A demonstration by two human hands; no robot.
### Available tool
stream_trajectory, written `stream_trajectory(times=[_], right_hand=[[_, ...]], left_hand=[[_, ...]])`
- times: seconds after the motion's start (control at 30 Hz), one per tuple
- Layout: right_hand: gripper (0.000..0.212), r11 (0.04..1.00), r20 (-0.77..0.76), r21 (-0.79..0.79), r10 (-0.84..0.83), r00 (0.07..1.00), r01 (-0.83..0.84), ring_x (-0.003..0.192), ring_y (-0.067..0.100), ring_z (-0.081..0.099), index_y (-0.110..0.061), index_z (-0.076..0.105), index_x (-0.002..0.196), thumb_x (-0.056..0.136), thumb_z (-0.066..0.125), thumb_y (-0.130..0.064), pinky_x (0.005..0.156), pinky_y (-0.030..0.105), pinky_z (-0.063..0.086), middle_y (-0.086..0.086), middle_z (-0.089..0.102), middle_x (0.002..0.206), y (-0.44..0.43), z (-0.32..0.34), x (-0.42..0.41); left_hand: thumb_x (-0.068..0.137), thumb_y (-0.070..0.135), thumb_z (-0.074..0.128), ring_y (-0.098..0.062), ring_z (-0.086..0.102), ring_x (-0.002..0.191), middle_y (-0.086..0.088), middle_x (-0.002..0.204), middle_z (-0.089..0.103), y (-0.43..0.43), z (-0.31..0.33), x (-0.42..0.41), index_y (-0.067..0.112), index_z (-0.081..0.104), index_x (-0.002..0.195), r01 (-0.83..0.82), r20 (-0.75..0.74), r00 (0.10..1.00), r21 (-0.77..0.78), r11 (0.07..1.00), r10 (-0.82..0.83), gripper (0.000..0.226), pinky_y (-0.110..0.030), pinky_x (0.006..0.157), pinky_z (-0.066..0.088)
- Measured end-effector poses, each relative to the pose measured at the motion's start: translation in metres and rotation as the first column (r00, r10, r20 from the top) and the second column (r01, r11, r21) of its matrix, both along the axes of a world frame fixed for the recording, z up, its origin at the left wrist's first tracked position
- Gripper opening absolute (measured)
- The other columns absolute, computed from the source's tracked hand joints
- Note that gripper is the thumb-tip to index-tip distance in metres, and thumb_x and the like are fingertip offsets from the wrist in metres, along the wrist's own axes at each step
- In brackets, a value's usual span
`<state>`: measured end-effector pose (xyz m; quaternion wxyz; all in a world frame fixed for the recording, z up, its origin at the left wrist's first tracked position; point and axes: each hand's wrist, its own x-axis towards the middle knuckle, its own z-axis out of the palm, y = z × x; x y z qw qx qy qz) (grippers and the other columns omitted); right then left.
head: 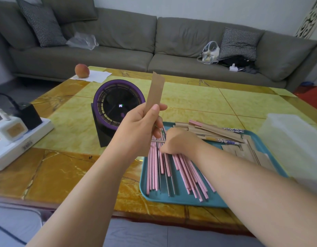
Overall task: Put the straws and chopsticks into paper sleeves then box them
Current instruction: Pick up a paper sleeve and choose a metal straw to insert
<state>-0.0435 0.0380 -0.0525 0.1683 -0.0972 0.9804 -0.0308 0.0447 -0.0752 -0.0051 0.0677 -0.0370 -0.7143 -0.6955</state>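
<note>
My left hand (142, 125) holds a brown paper sleeve (155, 91) upright above the table, pinched between thumb and fingers. My right hand (179, 140) rests low on the teal tray (172, 198), its fingers curled down among the pink straws (186, 168) and thin metal straws (163, 168); whether it grips one is hidden. More brown sleeves (216, 131), some with blue-patterned chopsticks (230, 129) in them, lie at the tray's far side. A translucent plastic box (293, 145) stands right of the tray.
A purple-rimmed black fan (116, 106) stands just left of the tray. A white power strip with a black adapter (17, 132) lies at the table's left edge. A peach (82, 70) sits on white paper at the far left. A grey sofa is behind.
</note>
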Motion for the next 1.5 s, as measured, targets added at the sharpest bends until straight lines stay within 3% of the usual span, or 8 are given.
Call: stream_trajectory(times=[0.4,0.63,0.77,0.83,0.93,1.07,1.23,1.5], right_hand=[[0.020,0.991,0.122,-0.035,-0.128,0.984,0.133,0.056,0.016,0.055,-0.016,0.056,0.063,0.077,0.061,-0.029,0.073,0.029,0.050,-0.004,0.058,0.053,-0.004,0.010,0.004],[0.019,0.995,0.110,0.025,-0.101,0.989,0.099,0.074,0.022,0.055,-0.015,0.047,0.070,0.077,0.054,-0.031,0.078,0.032,0.049,0.001,0.053,0.069,-0.008,0.006,0.007],[0.023,0.996,0.209,-0.047,-0.059,0.976,0.070,0.056,0.015,0.045,-0.017,0.041,0.069,0.088,0.046,-0.029,0.054,0.023,0.039,0.003,0.051,0.069,0.000,0.020,0.011],[0.027,0.991,0.269,-0.125,-0.022,0.963,0.057,0.052,0.013,0.036,-0.021,0.032,0.066,0.092,0.038,-0.024,0.048,0.021,0.031,0.003,0.046,0.069,0.008,0.031,0.010],[0.021,0.968,0.302,-0.223,-0.045,0.952,0.117,0.049,0.011,0.027,-0.017,0.039,0.074,0.094,0.033,-0.019,0.046,0.020,0.024,0.002,0.041,0.068,0.021,0.045,0.007],[0.019,0.813,0.158,-0.532,-0.181,0.971,0.239,0.046,0.012,0.028,-0.006,0.048,0.079,0.090,0.034,-0.014,0.042,0.023,0.026,0.002,0.038,0.063,0.048,0.056,-0.003],[0.035,0.573,-0.177,-0.820,-0.287,0.941,0.020,0.057,0.015,0.038,-0.012,0.045,0.064,0.096,0.035,-0.024,0.057,0.028,0.035,0.001,0.043,0.064,0.077,0.072,-0.006],[0.039,0.659,-0.452,-0.731,-0.268,0.851,-0.180,0.059,0.010,0.044,-0.008,0.056,0.080,0.101,0.033,-0.031,0.053,0.012,0.034,-0.001,0.046,0.065,0.107,0.056,0.011]], left_hand=[[0.100,0.029,0.039,-0.008,0.051,0.054,0.008,0.060,0.055,0.001,-0.001,0.001,0.021,0.062,0.108,0.005,-0.005,1.000,-0.023,1.000,-0.006,0.025,-0.026,0.064,0.044],[0.100,0.029,0.040,-0.008,0.050,0.055,0.008,0.060,0.055,0.001,-0.002,0.000,0.022,0.063,0.105,0.008,-0.006,1.000,-0.004,1.000,-0.008,0.024,-0.026,0.064,0.043],[0.100,0.029,0.040,-0.008,0.051,0.054,0.009,0.060,0.055,0.000,-0.002,0.000,0.022,0.062,0.106,0.011,-0.005,1.000,-0.007,1.000,-0.011,0.024,-0.025,0.063,0.044],[0.100,0.030,0.040,-0.007,0.051,0.054,0.009,0.060,0.055,-0.001,-0.002,0.000,0.023,0.062,0.106,0.014,0.000,1.000,-0.007,1.000,-0.014,0.024,-0.025,0.063,0.043],[0.100,0.030,0.040,-0.007,0.050,0.053,0.009,0.059,0.055,-0.001,-0.004,-0.002,0.024,0.062,0.104,0.018,-0.001,1.000,-0.008,1.000,-0.018,0.024,-0.027,0.065,0.043],[0.100,0.029,0.040,-0.007,0.050,0.053,0.009,0.058,0.054,0.004,-0.007,-0.004,0.021,0.062,0.104,0.026,0.014,1.000,-0.011,1.000,-0.026,0.024,-0.027,0.066,0.042],[0.100,0.028,0.040,-0.009,0.050,0.053,0.009,0.058,0.054,0.013,-0.015,-0.009,0.022,0.062,0.102,0.048,0.057,0.997,-0.054,0.997,-0.045,0.024,-0.029,0.068,0.043],[0.100,0.027,0.041,-0.013,0.050,0.054,0.009,0.056,0.054,0.034,-0.036,-0.023,0.021,0.064,0.099,0.103,0.159,0.984,-0.107,0.989,-0.085,0.024,-0.034,0.068,0.040]])
